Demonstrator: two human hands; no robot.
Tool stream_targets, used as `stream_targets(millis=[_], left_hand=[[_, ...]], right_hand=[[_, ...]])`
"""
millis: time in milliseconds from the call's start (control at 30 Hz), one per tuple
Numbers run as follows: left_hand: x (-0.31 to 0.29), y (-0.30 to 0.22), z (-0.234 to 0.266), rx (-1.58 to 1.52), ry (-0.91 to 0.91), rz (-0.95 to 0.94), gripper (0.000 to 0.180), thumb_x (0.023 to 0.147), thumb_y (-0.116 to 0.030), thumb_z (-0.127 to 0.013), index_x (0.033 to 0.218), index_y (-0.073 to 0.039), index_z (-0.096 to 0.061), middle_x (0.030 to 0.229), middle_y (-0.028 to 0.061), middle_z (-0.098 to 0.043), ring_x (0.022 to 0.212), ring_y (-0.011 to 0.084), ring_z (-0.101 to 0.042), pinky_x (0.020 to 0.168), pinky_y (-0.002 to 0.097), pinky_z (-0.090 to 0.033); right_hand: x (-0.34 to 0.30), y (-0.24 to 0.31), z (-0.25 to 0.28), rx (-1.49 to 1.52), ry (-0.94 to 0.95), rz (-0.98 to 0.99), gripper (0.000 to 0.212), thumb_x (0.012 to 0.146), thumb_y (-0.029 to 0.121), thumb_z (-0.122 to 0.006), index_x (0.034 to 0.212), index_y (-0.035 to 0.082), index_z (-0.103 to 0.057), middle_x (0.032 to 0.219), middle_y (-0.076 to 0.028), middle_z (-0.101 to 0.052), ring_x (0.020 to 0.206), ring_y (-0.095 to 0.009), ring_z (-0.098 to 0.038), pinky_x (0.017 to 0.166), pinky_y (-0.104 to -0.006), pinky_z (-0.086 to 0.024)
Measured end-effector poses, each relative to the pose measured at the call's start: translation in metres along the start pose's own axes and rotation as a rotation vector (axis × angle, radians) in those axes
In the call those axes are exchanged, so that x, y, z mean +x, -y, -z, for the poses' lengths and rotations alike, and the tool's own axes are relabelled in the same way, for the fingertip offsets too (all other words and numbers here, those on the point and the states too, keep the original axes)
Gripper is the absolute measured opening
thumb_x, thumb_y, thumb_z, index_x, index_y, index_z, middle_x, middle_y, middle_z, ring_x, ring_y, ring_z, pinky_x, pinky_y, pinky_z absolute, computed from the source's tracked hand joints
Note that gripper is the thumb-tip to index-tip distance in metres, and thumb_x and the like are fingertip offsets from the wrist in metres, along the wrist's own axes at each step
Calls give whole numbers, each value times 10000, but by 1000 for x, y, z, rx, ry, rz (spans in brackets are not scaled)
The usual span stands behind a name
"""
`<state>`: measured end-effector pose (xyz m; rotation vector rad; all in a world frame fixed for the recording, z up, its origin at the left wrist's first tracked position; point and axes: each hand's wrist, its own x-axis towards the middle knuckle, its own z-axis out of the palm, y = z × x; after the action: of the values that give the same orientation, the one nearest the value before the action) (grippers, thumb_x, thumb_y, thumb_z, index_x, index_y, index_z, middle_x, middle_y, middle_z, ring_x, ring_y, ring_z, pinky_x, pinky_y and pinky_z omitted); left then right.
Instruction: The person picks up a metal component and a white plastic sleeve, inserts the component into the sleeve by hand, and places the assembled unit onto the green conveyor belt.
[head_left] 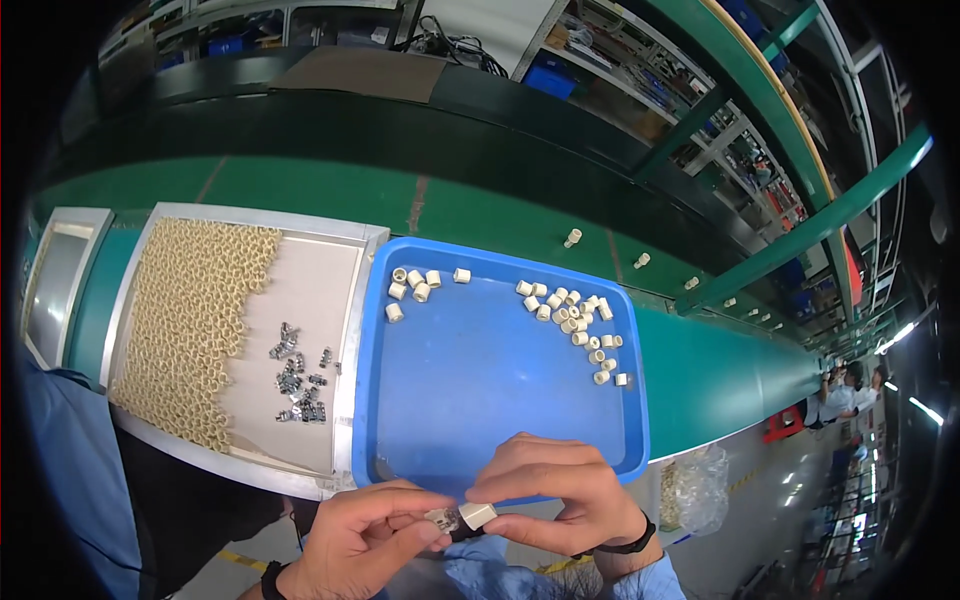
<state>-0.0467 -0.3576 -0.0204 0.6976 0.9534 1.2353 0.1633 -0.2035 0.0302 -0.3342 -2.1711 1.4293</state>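
Pinching small grey part (442, 519) between thumb and fingertips: left hand (362, 535). Right hand (572, 500): fingers pinching off-white sleeve (478, 515), just right of grey part; cannot tell if two touch. Blue tray (480, 400) beyond fingers; smaller sleeve cluster (420, 292) ahead-left of them, larger cluster (580, 314) ahead-right. Framed board (343, 430) left of tray: cream pieces (190, 320) packed farthest from fingers, loose metal pieces (290, 382) nearer. Green desk (730, 365) stretching right beyond right fingers. Clear bag (697, 490) right of right hand.
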Motion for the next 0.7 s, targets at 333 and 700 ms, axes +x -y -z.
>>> stream_targets(millis=[333,700], left_hand=[[6,0,-5,163,43,-80,310,1016,46,-686,1326,59,-690,1166,225,-732,985,224,-770,859,315,-642],[11,-7,-4,-161,10,149,272,962,106,-727,1234,95,-732,1100,233,-756,969,235,-763,871,328,-637]], right_hand=[[2,16,9,-232,49,-77,256,824,112,-911,1024,-4,-801,869,-112,-776,760,-246,-723,672,-345,-526],[-1,12,4,-276,120,-125,228,835,165,-921,961,31,-786,742,-51,-703,670,-200,-670,637,-332,-499]])
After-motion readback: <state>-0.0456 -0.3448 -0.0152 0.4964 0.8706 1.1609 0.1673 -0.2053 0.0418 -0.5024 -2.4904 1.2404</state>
